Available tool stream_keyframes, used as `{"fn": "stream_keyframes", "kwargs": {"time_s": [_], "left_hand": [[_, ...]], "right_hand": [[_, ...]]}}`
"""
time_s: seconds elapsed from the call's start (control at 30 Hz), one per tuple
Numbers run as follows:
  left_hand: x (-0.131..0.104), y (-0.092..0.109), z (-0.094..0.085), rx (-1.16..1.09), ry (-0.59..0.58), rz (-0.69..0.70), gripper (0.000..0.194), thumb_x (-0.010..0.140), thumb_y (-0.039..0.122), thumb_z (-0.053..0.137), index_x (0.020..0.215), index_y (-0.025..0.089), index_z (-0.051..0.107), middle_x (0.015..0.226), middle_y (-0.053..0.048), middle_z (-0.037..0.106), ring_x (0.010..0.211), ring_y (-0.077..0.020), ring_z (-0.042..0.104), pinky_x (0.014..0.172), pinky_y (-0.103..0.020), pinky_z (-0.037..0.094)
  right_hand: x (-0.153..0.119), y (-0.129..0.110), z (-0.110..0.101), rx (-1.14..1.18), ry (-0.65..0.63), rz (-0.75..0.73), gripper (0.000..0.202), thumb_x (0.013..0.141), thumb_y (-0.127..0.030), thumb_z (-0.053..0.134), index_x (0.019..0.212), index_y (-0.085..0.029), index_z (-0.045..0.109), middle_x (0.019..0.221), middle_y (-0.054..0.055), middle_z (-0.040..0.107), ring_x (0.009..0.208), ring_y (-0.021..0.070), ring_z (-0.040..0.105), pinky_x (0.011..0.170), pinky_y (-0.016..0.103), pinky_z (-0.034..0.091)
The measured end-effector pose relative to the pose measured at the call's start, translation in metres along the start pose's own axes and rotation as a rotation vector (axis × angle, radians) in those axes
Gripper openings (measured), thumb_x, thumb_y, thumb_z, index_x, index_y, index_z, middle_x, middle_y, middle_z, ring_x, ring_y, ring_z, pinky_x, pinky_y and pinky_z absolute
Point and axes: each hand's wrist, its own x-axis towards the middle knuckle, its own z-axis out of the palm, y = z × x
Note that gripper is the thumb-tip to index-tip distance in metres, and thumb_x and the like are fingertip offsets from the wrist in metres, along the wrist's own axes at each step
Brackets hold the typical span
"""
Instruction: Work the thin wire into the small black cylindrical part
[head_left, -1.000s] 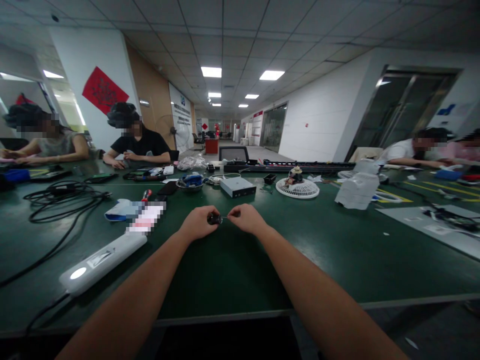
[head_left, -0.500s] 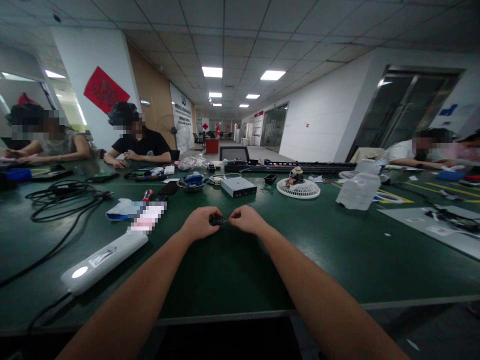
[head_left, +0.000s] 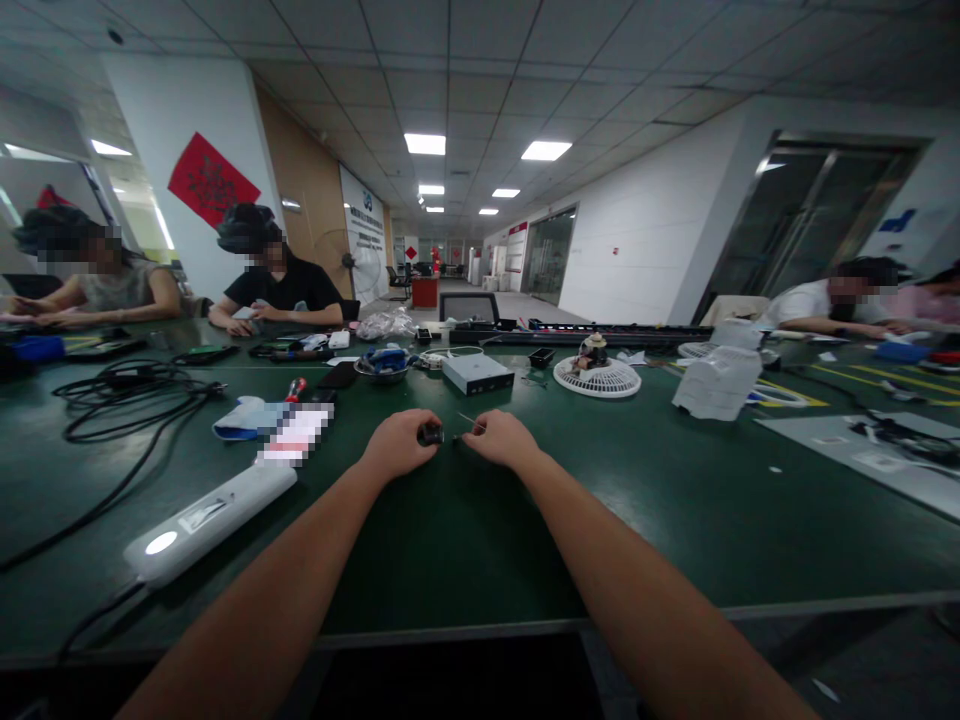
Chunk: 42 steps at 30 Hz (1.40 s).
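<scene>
My left hand (head_left: 403,443) is closed round a small dark round part (head_left: 430,434) above the green table (head_left: 465,560). Just to its right, my right hand (head_left: 496,437) pinches a thin light rod (head_left: 466,418) whose tip points up and to the left. A small dark bit shows by the right fingertips; what it is cannot be made out. A gap separates the two hands. Beyond them lies a silver box-shaped drive (head_left: 478,374).
A white power strip (head_left: 210,520) and coiled black cable (head_left: 135,395) lie left. Behind are a bowl with blue things (head_left: 381,366) and a white fan grille (head_left: 597,377). White moulded pieces (head_left: 718,375) stand right. People sit at both far sides.
My hands have come apart slightly. The dark part has turned its round end towards me, and the thin rod in my right hand now tilts up and away from it.
</scene>
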Motion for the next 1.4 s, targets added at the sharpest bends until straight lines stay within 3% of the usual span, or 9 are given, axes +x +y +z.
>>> {"fn": "stream_keyframes", "kwargs": {"time_s": [0.13,0.3,0.47,0.67,0.83,1.13,1.4], "left_hand": [[0.0,-0.001,-0.001,0.001,-0.013,-0.067,0.025,0.073,0.03,0.064,0.096,0.022,0.068,0.09,-0.003,0.071,0.08,-0.0188,0.065,0.069,-0.027,0.048],[0.0,-0.002,0.0,-0.004,-0.011,-0.092,0.027,0.074,0.033,0.064,0.099,0.022,0.068,0.091,-0.004,0.072,0.081,-0.0202,0.066,0.069,-0.027,0.049],[0.0,-0.002,0.0,-0.014,-0.022,-0.084,0.028,0.073,0.032,0.066,0.099,0.023,0.069,0.091,-0.003,0.072,0.081,-0.0201,0.067,0.07,-0.028,0.05],[-0.001,0.0,-0.002,-0.075,-0.043,-0.012,0.027,0.074,0.03,0.067,0.1,0.023,0.068,0.089,-0.002,0.072,0.08,-0.0185,0.067,0.071,-0.027,0.05],[-0.001,0.003,0.0,-0.179,-0.031,0.01,0.029,0.072,0.028,0.07,0.101,0.023,0.066,0.092,-0.001,0.072,0.083,-0.0178,0.067,0.076,-0.028,0.05],[0.0,0.004,-0.002,-0.182,-0.068,0.035,0.027,0.072,0.023,0.071,0.099,0.024,0.069,0.094,-0.001,0.073,0.088,-0.019,0.067,0.084,-0.031,0.05],[-0.001,0.006,-0.003,-0.19,-0.075,0.032,0.027,0.071,0.026,0.071,0.098,0.024,0.07,0.092,-0.001,0.073,0.087,-0.0193,0.067,0.083,-0.031,0.051]], "right_hand": [[0.0,-0.004,0.007,0.014,0.009,-0.069,0.033,0.082,-0.045,0.063,0.108,-0.027,0.071,0.096,0.005,0.07,0.087,0.0195,0.063,0.07,0.026,0.043],[0.001,-0.006,0.014,0.074,0.003,-0.118,0.021,0.079,-0.039,0.067,0.092,-0.024,0.074,0.094,0.006,0.07,0.085,0.02,0.063,0.07,0.027,0.043],[0.002,-0.003,0.014,0.231,0.017,-0.135,0.021,0.072,-0.025,0.073,0.092,-0.02,0.072,0.089,0.003,0.071,0.081,0.0158,0.063,0.071,0.024,0.045],[0.004,-0.006,0.016,0.403,0.032,-0.161,0.021,0.077,-0.026,0.068,0.096,-0.02,0.074,0.087,0.001,0.073,0.077,0.0132,0.062,0.071,0.023,0.045],[0.006,-0.006,0.016,0.458,0.07,-0.129,0.021,0.074,-0.026,0.07,0.092,-0.018,0.075,0.082,0.001,0.072,0.071,0.0126,0.059,0.065,0.023,0.043],[0.003,-0.004,0.016,0.462,-0.005,-0.063,0.021,0.069,-0.035,0.073,0.077,-0.016,0.074,0.066,-0.002,0.066,0.061,0.0112,0.056,0.056,0.021,0.038],[0.004,-0.005,0.018,0.373,0.032,-0.076,0.02,0.072,-0.034,0.07,0.078,-0.016,0.068,0.072,0.0,0.065,0.066,0.0121,0.057,0.057,0.021,0.038]]}}
